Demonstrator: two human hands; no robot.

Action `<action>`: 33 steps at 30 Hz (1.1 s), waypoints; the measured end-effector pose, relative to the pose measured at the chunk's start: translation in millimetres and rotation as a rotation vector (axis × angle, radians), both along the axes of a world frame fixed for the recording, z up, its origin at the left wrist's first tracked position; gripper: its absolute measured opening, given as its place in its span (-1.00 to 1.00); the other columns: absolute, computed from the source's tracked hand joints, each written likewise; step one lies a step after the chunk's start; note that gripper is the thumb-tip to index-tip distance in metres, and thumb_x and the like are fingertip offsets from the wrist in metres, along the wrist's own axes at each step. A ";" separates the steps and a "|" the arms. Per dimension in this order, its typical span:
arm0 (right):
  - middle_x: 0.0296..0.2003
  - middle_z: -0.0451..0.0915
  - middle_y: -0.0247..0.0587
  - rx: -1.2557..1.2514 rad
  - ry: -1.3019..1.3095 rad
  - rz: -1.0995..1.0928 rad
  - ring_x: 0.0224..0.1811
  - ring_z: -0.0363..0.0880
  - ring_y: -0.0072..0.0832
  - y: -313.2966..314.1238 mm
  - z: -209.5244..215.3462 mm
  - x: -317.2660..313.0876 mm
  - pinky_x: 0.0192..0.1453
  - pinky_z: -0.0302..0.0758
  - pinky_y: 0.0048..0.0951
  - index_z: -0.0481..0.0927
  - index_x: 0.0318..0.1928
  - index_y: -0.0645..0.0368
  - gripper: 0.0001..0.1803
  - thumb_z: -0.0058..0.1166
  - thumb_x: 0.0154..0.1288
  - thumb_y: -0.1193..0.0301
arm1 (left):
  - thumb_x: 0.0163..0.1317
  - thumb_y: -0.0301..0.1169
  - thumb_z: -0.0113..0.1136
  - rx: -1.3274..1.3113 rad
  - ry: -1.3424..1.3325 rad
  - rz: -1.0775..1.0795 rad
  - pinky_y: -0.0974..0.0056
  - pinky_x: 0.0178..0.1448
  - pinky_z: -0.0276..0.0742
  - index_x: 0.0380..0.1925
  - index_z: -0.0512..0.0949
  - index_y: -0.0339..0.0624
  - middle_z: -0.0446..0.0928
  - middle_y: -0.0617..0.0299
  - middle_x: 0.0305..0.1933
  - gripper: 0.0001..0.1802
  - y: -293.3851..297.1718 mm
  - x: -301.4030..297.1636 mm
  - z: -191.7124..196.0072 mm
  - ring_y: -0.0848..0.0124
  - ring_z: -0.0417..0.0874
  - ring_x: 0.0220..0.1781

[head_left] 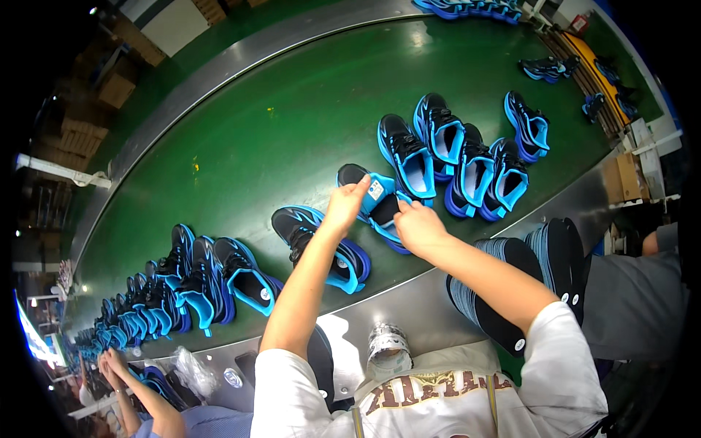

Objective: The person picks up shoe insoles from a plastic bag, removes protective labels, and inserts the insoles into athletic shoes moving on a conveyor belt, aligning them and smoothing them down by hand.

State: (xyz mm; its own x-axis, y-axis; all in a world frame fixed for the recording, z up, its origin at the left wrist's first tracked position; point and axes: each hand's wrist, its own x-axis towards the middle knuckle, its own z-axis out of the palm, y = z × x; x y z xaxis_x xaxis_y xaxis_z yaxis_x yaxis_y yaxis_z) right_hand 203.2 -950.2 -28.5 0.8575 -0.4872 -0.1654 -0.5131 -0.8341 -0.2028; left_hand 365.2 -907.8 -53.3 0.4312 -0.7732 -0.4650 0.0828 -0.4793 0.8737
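A black and blue sneaker (383, 213) rests on the green belt in front of me, its toe pointing up and left. My left hand (346, 206) pinches the sneaker's light blue tongue, which is pulled back and shows a white label (375, 190). On the opposite side, my right hand (421, 228) has its fingers curled over the collar; its fingertips are partly hidden at the opening. The inside of this sneaker looks dark. Beside my left forearm lies another sneaker (352, 264) with a round white sticker inside.
Several sneakers (475, 175) stand at the right, and a long row (197, 285) runs left along the green belt (241, 146). Stacks of black insoles (511, 255) lie by my right arm. A tape roll (389, 349) sits at the metal edge. Another person's hands (113, 367) are at lower left.
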 end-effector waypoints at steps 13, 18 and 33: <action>-0.39 0.44 0.03 0.209 0.221 0.042 -0.25 0.44 -0.11 -19.5 23.6 0.2 -0.18 0.44 -0.22 0.56 -0.45 0.23 -0.77 0.06 -0.06 0.31 | 0.16 0.03 -0.11 0.016 -0.472 -0.169 0.07 -0.24 0.39 -0.48 0.45 -0.36 0.49 -0.19 -0.49 -0.45 2.4 -9.3 13.2 -0.08 0.52 -0.32; -0.33 0.42 0.02 0.163 0.038 0.230 -0.20 0.42 -0.17 -15.3 -2.8 1.8 -0.13 0.44 -0.25 0.58 -0.46 0.24 -0.83 -0.08 0.00 0.47 | 0.20 -0.01 -0.13 -0.034 -0.418 -0.176 0.11 -0.28 0.35 -0.53 0.41 -0.35 0.43 -0.13 -0.53 -0.47 4.9 -3.1 7.7 0.06 0.46 -0.37; 0.02 0.36 -0.04 -0.020 0.689 0.531 0.02 0.35 -0.21 -29.4 -21.7 39.1 0.03 0.35 -0.34 0.58 -0.14 0.15 -0.70 -0.09 0.12 0.39 | 0.25 -0.02 -0.19 -0.074 -0.334 -0.158 0.13 -0.29 0.35 -0.50 0.35 -0.38 0.41 -0.19 -0.53 -0.47 7.9 -7.3 -0.8 -0.03 0.48 -0.39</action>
State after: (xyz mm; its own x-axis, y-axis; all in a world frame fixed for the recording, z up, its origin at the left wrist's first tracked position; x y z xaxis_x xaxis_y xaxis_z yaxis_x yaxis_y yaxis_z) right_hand 242.3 -979.6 -50.2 0.6845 -0.0598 -0.7266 -0.0584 -0.9979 0.0271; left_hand 358.0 -899.9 -54.1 0.4222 -0.8688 -0.2588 -0.2830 -0.3975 0.8729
